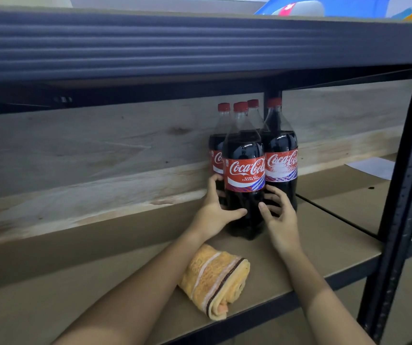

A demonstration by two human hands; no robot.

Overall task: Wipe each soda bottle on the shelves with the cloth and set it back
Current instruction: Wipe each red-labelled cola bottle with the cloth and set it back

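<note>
cola bottles [244, 170]: dark, red caps, red-white labels
towel [214, 280]: orange-yellow, white and brown stripes
shelf frame [399, 195]: black

four bottles [244, 170], one cloth [214, 280]

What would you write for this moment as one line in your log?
left hand: grips front bottle | right hand: grips same bottle | cloth: lying rolled on shelf | wiping: not started
</note>
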